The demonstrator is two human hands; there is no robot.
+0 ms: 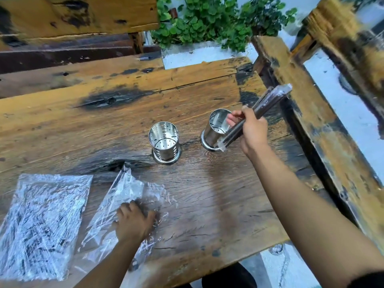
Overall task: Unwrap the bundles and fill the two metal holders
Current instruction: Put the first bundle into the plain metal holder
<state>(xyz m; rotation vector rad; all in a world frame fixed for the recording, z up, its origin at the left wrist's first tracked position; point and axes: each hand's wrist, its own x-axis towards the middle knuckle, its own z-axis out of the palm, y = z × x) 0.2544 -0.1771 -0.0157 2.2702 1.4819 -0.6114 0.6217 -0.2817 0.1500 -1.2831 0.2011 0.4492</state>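
From the head camera, your right hand is closed round a long bundle of dark sticks, likely chopsticks, with clear wrap visible at both its ends; it hangs tilted just above the right-hand metal holder, its lower end beside that holder's base. Your left hand lies flat, fingers spread, on a crumpled sheet of clear plastic near the table's front edge, pinning it rather than gripping anything. Judging by this, you are at the filling step with the wrap not fully off: the next move calls for stripping the remaining film, then turning the bundle upright over the rim and lowering it in, so the sticks do not catch the edge and tip the holder. Count two metal holders, the left one and the right, standing near each other on the wooden table, both perforated and both empty as far as their open mouths show. There is one bundle in hand and one larger wrapped pack lying at the left, contents unclear, besides the one loose sheet.
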